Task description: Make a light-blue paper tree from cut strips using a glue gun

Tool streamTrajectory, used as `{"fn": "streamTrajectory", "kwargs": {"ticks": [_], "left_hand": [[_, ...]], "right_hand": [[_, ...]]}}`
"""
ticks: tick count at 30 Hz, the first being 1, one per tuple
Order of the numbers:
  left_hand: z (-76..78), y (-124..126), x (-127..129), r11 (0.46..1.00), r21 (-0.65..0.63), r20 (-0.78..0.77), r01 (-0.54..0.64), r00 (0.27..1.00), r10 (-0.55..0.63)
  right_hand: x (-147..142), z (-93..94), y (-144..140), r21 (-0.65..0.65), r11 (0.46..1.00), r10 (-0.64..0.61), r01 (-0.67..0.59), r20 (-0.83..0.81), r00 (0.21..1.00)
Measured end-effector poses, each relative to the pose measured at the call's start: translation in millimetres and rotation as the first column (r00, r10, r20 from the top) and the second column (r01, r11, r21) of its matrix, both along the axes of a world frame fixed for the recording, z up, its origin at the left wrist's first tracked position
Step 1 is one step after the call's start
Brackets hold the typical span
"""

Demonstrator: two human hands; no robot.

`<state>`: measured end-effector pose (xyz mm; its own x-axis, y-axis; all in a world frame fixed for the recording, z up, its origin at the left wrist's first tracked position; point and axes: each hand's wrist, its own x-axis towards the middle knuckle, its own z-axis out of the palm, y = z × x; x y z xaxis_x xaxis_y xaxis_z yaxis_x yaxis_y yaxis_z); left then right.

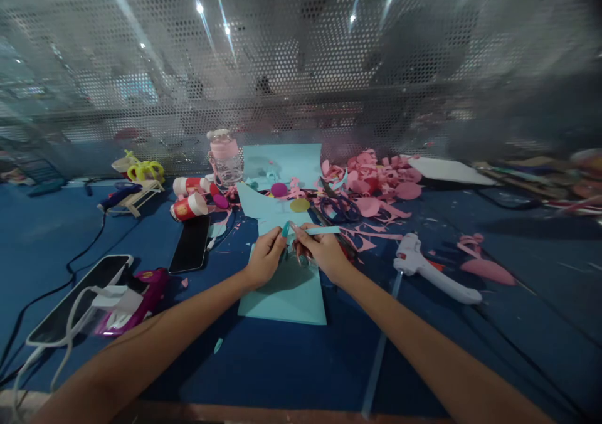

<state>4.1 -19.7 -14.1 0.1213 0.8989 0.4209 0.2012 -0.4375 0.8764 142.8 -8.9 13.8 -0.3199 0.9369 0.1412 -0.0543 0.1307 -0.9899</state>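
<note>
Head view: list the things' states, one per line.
Light-blue strip: held in the right hand
Light-blue lower sheet: lying flat
Bottle: upright
Red-and-white cylinders: on their sides
Black phone: flat, screen dark
White-edged device: flat, screen dark
Glue gun: lying on its side
Pink scraps: heaped

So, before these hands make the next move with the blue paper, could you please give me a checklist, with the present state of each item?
1. Left hand grips the small blue piece: ok, it is pinched in the fingers.
2. Right hand grips the light blue strip: cannot tell; the strip shows beside its fingers.
3. Blue sheet lies beneath the hands: ok.
4. Glue gun is apart from both hands: ok, it lies to their right.
5. Glue gun is hot: cannot tell.
6. Pink scraps are tidied: not ok, they lie scattered.
</note>
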Motion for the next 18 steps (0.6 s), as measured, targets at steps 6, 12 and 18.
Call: {"fn": "streamTrajectory", "kwargs": {"ticks": [6,12,18], "left_hand": [[-0.2,-0.6,1.0,1.0,0.002,-0.017,0.009,1.0,-0.009],[3.3,-1.9,-3.4,0.98,0.199,-0.136,-0.011,0.99,0.038],[2.3,0.8,-11.2,0.878,0.475,-0.256,0.057,0.964,0.076]], "right_hand": [[1.0,0.7,-0.5,-0.063,0.996,0.057,-0.06,-0.053,0.997],[-3.5,2.1,-7.3,-0.262,0.945,0.135,-0.197,-0.236,0.962],[-4.6,1.0,-8.6,-0.308,0.902,0.241,-0.304,-0.227,0.944]]}}
